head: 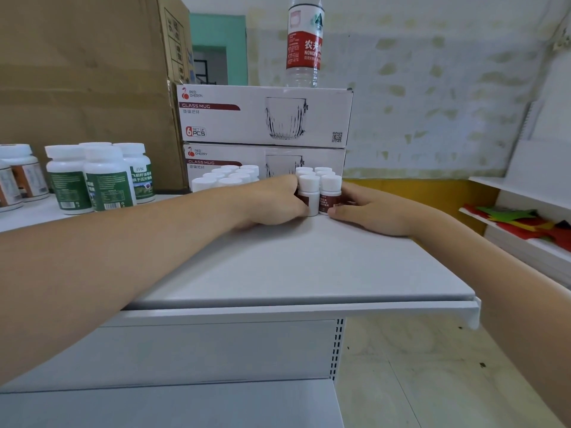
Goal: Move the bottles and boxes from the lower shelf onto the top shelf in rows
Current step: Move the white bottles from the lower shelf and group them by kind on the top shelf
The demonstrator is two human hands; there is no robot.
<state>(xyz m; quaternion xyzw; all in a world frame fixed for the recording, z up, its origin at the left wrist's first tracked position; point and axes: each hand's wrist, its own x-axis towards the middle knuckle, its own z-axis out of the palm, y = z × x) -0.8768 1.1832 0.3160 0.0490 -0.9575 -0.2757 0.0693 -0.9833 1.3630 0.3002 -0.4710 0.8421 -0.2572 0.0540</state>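
White-capped small bottles [319, 193] with brown labels stand in two short files near the back of the top shelf [293, 267], just in front of two stacked mug boxes [247, 118]. The left hand [268, 202] curls round the front bottle on the left side. The right hand [377, 213] cups the right side, thumb at the front bottle's foot, fingers hidden behind. Beyond the left hand a cluster of white caps [228, 177] shows, then green bottles [105, 180] before a carton [86, 72]. A water bottle [304, 41] stands on the upper box. Open shelf surface runs from the hands forward to the front lip; the right forearm crosses the shelf's right edge. The lower shelf [185, 406] shows below
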